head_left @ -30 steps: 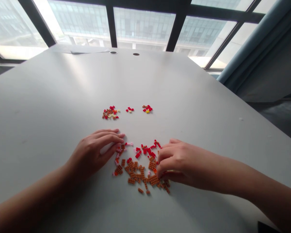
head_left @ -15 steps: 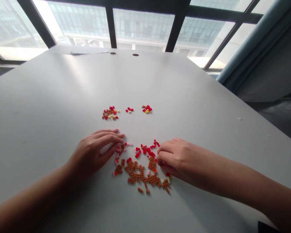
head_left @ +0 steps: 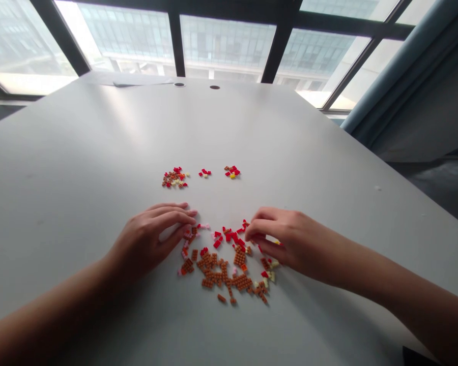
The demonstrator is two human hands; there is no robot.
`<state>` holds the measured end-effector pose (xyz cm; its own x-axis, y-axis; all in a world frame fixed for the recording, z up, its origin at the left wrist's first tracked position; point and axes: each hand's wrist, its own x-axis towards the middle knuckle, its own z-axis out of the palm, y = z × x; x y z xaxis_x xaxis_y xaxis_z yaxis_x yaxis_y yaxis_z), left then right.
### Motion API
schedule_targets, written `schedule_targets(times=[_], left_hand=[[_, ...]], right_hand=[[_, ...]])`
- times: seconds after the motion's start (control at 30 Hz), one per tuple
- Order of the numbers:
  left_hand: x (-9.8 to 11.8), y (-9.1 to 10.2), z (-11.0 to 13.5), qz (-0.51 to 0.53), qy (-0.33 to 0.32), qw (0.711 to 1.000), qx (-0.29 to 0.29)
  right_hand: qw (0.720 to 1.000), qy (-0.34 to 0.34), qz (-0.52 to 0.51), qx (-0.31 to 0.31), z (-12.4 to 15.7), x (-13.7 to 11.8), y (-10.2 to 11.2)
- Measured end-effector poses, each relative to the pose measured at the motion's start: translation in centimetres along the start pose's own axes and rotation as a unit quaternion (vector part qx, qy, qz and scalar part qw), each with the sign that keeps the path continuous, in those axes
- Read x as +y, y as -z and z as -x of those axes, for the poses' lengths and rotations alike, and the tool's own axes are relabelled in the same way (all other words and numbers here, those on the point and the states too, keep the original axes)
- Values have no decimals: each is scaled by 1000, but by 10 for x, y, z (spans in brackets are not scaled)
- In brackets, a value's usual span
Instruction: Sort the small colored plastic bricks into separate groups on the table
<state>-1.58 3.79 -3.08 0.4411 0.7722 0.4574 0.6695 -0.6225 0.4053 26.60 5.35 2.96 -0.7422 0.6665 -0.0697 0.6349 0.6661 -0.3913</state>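
Note:
Small toy building bricks lie in a loose heap on the white table [head_left: 99, 213]. Brown bricks [head_left: 213, 274] fill its near side, with red bricks [head_left: 232, 238] at the far side and pink bricks [head_left: 185, 245] along the left. My left hand [head_left: 156, 231] rests at the heap's left edge, fingers stretched forward, thumb low beside the pink and brown bricks. Over the right side, my right hand [head_left: 277, 234] is bent down, fingertips at the red bricks and a gap showing between fingers and thumb. I see no brick in it. Pale yellow bricks [head_left: 272, 275] lie below its palm.
Beyond the hands lie a mixed cluster of tiny bricks [head_left: 174, 178], a few red pieces [head_left: 205, 173] and a red, brown and yellow group [head_left: 232, 172]. White sheets [head_left: 137, 80] and two round holes are at the far edge. A blue curtain [head_left: 397, 76] hangs right.
My right hand has lifted slightly and shifted, uncovering red, brown and pale yellow bricks beneath it. My left hand stays in place.

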Motion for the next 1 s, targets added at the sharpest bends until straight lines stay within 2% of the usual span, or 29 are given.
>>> schedule_targets(times=[0.13, 0.27, 0.43, 0.63, 0.73, 0.83, 0.93, 1.0], left_hand=[[0, 0, 0, -2, -1, 1000, 0], [0, 0, 0, -10, -8, 1000, 1], [0, 0, 0, -10, -8, 1000, -2], [0, 1, -1, -11, -12, 1000, 2], [0, 1, -1, -12, -15, 1000, 0], [-1, 0, -1, -5, -13, 1000, 4], [-2, -1, 0, 1, -12, 1000, 6], [-2, -1, 0, 0, -16, 1000, 5]], right_hand=[[992, 25, -100, 67, -4, 3, -5], [988, 48, -97, 106, -5, 2, -15], [994, 74, 3, 78, -3, -6, -22], [995, 60, 63, 54, -2, -9, -23], [994, 56, 82, 41, -2, -11, -24], [996, 52, 53, 40, -2, -11, -19], [994, 49, -9, 94, -9, 2, -7], [985, 25, 1, 170, -20, 20, 0]])
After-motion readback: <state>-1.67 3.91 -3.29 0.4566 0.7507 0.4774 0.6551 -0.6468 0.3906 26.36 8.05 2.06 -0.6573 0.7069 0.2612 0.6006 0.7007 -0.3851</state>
